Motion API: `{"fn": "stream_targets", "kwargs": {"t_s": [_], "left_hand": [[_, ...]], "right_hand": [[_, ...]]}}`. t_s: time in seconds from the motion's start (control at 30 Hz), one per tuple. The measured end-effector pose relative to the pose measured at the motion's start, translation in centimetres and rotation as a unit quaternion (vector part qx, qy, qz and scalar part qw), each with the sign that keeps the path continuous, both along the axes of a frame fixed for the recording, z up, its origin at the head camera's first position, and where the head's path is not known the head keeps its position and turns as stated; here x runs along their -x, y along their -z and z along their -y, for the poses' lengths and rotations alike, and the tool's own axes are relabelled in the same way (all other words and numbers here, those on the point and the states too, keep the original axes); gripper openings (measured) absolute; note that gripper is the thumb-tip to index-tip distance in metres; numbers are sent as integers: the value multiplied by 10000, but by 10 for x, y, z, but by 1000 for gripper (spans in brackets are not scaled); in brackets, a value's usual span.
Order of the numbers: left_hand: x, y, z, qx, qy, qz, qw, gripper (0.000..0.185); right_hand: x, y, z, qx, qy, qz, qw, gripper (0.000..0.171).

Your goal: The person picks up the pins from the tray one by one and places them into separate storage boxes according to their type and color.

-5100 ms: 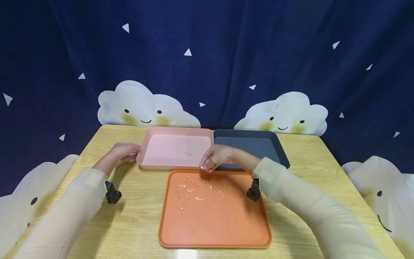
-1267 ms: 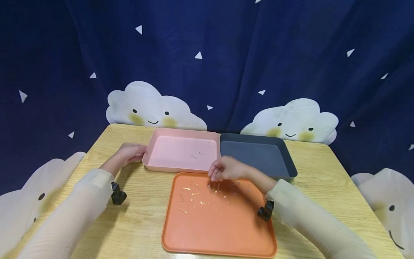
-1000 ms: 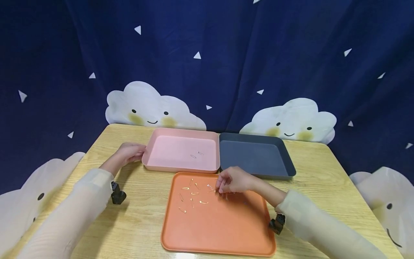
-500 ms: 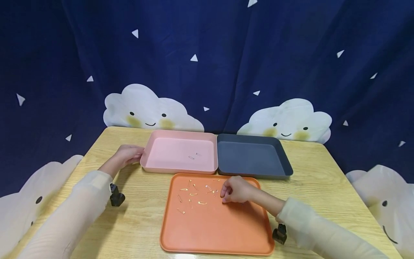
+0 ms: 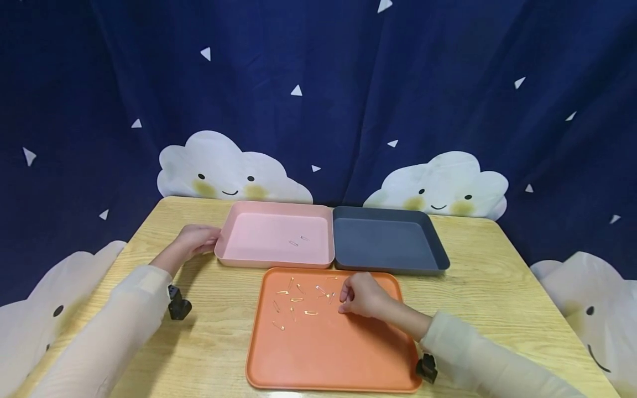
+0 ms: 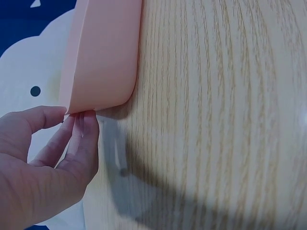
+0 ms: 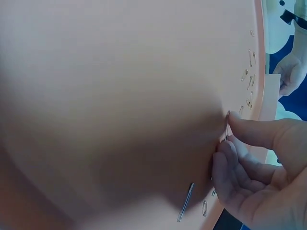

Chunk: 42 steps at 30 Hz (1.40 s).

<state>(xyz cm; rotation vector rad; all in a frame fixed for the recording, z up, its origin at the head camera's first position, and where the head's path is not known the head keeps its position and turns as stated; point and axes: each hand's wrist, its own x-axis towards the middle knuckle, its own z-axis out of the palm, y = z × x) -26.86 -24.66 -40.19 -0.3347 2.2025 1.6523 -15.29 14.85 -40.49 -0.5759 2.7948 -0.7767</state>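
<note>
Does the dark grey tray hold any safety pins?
No, the dark grey plastic tray shows only its bare floor; two pins lie in the pink plastic tray.

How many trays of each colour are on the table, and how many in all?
Pink tray: 1
Dark grey tray: 1
Orange tray: 1
Total: 3 trays

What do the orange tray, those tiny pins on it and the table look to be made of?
The orange tray looks like matte moulded plastic: one even colour, rounded corners, a soft raised rim. The pins seem to be thin metal wire, gold-toned and glinting; the right hand pinches a silvery one. The table shows pale wood grain with a slight sheen, though it may be laminate rather than solid wood.
</note>
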Motion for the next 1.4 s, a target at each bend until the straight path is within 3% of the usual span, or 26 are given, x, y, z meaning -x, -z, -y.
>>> {"fn": "stream_targets", "kwargs": {"t_s": [0.5, 0.8, 1.07, 1.27, 1.4], "left_hand": [[1, 1, 0, -33, -61, 49, 10000, 54], [1, 1, 0, -44, -66, 58, 10000, 54], [1, 0, 0, -47, -47, 24, 10000, 53], [2, 1, 1, -96, -24, 14, 10000, 54], [2, 2, 1, -164, -15, 1, 9999, 55]], "right_hand": [[-1, -1, 5, 167, -331, 36, 9993, 15], [-1, 3, 9, 104, -6, -11, 9999, 16], [-3, 1, 13, -87, 28, -64, 9999, 16], [-3, -2, 15, -447, -280, -237, 9983, 18], [-1, -3, 11, -341, -421, -226, 9983, 15]]}}
